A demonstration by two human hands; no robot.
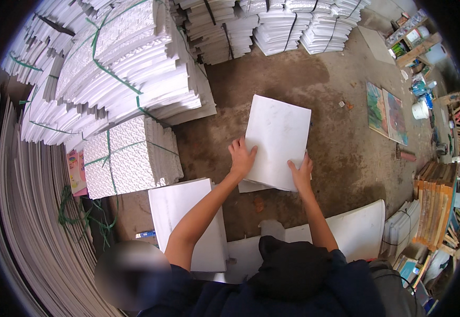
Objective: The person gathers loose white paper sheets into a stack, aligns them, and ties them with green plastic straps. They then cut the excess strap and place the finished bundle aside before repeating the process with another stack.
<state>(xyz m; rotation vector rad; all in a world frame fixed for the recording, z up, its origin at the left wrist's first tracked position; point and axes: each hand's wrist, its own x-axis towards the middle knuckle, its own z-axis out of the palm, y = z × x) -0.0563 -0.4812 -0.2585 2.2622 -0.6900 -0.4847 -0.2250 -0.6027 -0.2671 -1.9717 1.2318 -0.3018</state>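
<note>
A stack of large white sheets (278, 134) lies low over the floor in front of me, its top sheet faintly smudged. My left hand (242, 158) grips its left edge, thumb on top and fingers along the side. On the lower right edge, my right hand (302, 173) holds it the same way, fingers partly hidden past the rim. Another pale sheet (251, 186) peeks out under the near edge. Below my left forearm rests a second white stack (182, 198), partly covered by the arm.
Tall piles of white textured boards (124, 63) tied with green straps stand at left. More strapped bundles (280, 31) line the back. A large white sheet (354, 224) lies near my right side. Painted panels (385, 113) and a white bucket (420, 110) are farther right.
</note>
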